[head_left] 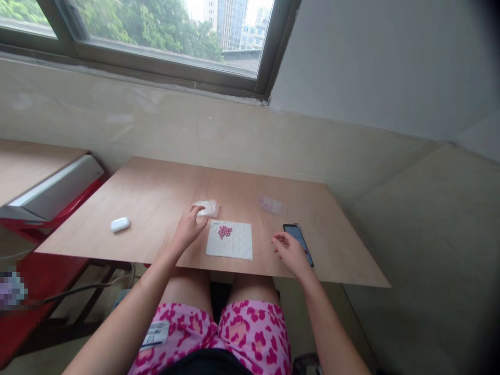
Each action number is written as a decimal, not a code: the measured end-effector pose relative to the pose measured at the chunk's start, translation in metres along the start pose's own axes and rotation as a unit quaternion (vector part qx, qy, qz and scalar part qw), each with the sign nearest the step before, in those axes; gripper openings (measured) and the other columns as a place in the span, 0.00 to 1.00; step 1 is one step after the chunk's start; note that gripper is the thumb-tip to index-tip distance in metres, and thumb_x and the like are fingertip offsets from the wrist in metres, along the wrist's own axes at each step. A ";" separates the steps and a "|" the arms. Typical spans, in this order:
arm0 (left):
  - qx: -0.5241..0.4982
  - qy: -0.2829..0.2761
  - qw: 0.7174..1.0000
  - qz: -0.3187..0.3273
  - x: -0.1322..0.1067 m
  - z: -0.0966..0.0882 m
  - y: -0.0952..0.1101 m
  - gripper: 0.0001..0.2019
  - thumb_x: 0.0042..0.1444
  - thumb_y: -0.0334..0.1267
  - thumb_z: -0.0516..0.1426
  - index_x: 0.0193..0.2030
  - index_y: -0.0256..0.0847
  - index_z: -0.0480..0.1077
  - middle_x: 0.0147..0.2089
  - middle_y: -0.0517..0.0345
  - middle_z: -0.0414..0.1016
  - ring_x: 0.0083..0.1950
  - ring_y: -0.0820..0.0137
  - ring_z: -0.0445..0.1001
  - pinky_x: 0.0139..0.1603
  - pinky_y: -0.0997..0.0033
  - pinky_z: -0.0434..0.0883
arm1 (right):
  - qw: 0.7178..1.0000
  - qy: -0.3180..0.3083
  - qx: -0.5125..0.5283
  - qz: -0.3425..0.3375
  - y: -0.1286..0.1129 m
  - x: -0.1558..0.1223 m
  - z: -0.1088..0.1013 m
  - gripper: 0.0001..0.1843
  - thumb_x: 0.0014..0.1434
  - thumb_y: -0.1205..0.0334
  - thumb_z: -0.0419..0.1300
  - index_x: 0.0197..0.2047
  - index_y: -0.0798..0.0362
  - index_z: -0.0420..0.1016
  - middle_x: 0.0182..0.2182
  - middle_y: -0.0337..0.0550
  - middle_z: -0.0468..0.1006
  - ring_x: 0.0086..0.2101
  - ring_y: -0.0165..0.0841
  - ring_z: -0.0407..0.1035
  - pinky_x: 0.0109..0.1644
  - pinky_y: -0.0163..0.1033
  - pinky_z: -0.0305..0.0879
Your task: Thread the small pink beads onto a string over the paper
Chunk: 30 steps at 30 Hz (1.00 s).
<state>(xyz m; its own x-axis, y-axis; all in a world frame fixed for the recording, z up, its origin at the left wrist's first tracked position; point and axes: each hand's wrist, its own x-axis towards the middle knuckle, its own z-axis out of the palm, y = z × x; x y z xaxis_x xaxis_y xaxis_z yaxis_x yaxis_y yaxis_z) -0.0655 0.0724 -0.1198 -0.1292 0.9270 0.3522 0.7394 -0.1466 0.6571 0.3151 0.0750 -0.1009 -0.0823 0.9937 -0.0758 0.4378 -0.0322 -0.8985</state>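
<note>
My left hand [190,226] is at the near left side of a small stack of clear plastic bags [209,209], thumb and forefinger apart. Whether a fingertip touches the bags, I cannot tell. Just right of that hand lies a white square of tissue [238,247], with a small cluster of pink-red beads [225,232] on its upper left part. My right hand [289,251] hovers by the left edge of a dark phone [299,237] and covers part of it. Its fingers are loosely bent and apart, with nothing visible in them.
Farther back on the wooden table [164,182] lies a clear bag with pink print [272,205]. A white earbud case [120,224] rests on the left. The table's near edge runs over my lap. A tiled wall [234,135] and window stand behind; a red bench [47,297] is at left.
</note>
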 end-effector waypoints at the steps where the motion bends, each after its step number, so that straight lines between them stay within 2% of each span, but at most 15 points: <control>1: 0.018 0.000 1.000 0.003 0.014 0.000 -0.006 0.19 0.61 0.40 0.60 0.58 0.41 0.71 0.57 0.44 0.74 0.59 0.52 0.74 0.61 0.52 0.70 | 1.000 -0.025 0.015 -0.005 -0.005 -0.011 0.009 0.17 0.60 0.47 0.63 0.44 0.53 0.75 0.38 0.47 0.81 0.31 0.36 0.76 0.29 0.36 0.68; 3: 0.049 -0.041 0.998 0.016 0.041 0.002 -0.016 0.26 0.58 0.44 0.63 0.62 0.40 0.69 0.61 0.42 0.71 0.63 0.49 0.71 0.65 0.50 0.67 | 0.997 -0.059 0.041 -0.011 -0.015 -0.031 0.028 0.18 0.62 0.46 0.62 0.45 0.52 0.76 0.38 0.47 0.81 0.32 0.37 0.77 0.30 0.37 0.69; 5: 0.078 -0.109 0.991 0.019 0.062 0.005 -0.023 0.34 0.55 0.48 0.65 0.66 0.38 0.66 0.66 0.39 0.67 0.67 0.48 0.67 0.68 0.51 0.64 | 0.996 -0.076 0.049 -0.012 -0.024 -0.047 0.044 0.17 0.63 0.47 0.61 0.44 0.53 0.76 0.36 0.46 0.81 0.32 0.37 0.76 0.32 0.38 0.69; 8: 0.112 -0.180 0.977 0.001 0.083 0.010 -0.030 0.45 0.46 0.54 0.70 0.68 0.37 0.65 0.68 0.34 0.65 0.68 0.42 0.66 0.68 0.46 0.62 | 0.995 -0.091 0.012 -0.046 -0.032 -0.059 0.059 0.14 0.65 0.51 0.60 0.43 0.52 0.78 0.32 0.44 0.80 0.31 0.36 0.75 0.34 0.39 0.69; 11: 0.126 -0.199 0.972 -0.005 0.091 0.012 -0.036 0.42 0.40 0.55 0.72 0.62 0.38 0.71 0.65 0.33 0.70 0.66 0.37 0.68 0.67 0.41 0.61 | 0.990 -0.092 -0.028 -0.105 -0.036 -0.063 0.063 0.11 0.67 0.55 0.58 0.42 0.51 0.79 0.33 0.43 0.80 0.31 0.35 0.73 0.36 0.38 0.68; 14: 0.127 -0.199 0.972 0.007 0.089 0.007 -0.037 0.35 0.43 0.53 0.71 0.57 0.39 0.73 0.65 0.36 0.70 0.65 0.40 0.68 0.67 0.44 0.62 | 0.984 -0.088 -0.052 -0.143 -0.037 -0.064 0.064 0.10 0.68 0.58 0.57 0.41 0.50 0.78 0.34 0.43 0.80 0.32 0.35 0.73 0.37 0.38 0.67; 18: 0.096 -0.178 0.978 0.043 0.069 -0.008 -0.021 0.31 0.51 0.54 0.67 0.58 0.40 0.71 0.60 0.41 0.74 0.60 0.48 0.74 0.61 0.53 0.69 | 0.981 -0.112 -0.059 -0.150 -0.037 -0.067 0.069 0.10 0.69 0.59 0.57 0.40 0.50 0.79 0.33 0.42 0.79 0.31 0.33 0.72 0.36 0.37 0.66; 20: 0.071 -0.162 0.982 0.072 0.049 -0.016 -0.004 0.30 0.55 0.56 0.66 0.59 0.41 0.69 0.57 0.44 0.76 0.58 0.50 0.75 0.58 0.54 0.71 | 0.980 -0.135 -0.042 -0.143 -0.038 -0.069 0.074 0.09 0.69 0.59 0.57 0.41 0.50 0.79 0.32 0.41 0.79 0.30 0.33 0.73 0.35 0.36 0.66; 23: 0.050 -0.144 0.982 0.113 0.010 -0.023 0.029 0.30 0.57 0.55 0.66 0.60 0.43 0.67 0.58 0.46 0.75 0.59 0.51 0.75 0.58 0.54 0.70 | 0.981 -0.150 -0.001 -0.123 -0.043 -0.067 0.082 0.09 0.69 0.58 0.58 0.43 0.51 0.78 0.32 0.40 0.79 0.30 0.32 0.73 0.35 0.35 0.67; 27: 0.061 -0.134 0.981 0.126 -0.039 -0.020 0.066 0.29 0.57 0.50 0.67 0.61 0.45 0.67 0.54 0.47 0.75 0.56 0.50 0.74 0.55 0.53 0.71 | 0.983 -0.128 0.034 -0.126 -0.055 -0.057 0.094 0.10 0.67 0.56 0.60 0.48 0.51 0.77 0.42 0.44 0.80 0.33 0.32 0.73 0.34 0.35 0.68; 30: 0.077 -0.135 0.979 0.130 -0.065 -0.011 0.077 0.26 0.57 0.46 0.66 0.60 0.46 0.67 0.51 0.47 0.74 0.53 0.50 0.74 0.54 0.52 0.71 | 0.976 -0.139 0.036 -0.163 -0.062 -0.052 0.103 0.10 0.65 0.58 0.62 0.49 0.50 0.78 0.48 0.46 0.77 0.38 0.33 0.74 0.39 0.36 0.71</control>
<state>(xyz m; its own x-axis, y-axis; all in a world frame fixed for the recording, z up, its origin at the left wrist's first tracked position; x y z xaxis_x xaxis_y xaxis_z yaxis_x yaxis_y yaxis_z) -0.0079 -0.0032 -0.0847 0.2409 0.9260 0.2905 0.8175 -0.3550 0.4536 0.2000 0.0140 -0.0856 -0.4508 0.8853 0.1138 0.2844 0.2634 -0.9218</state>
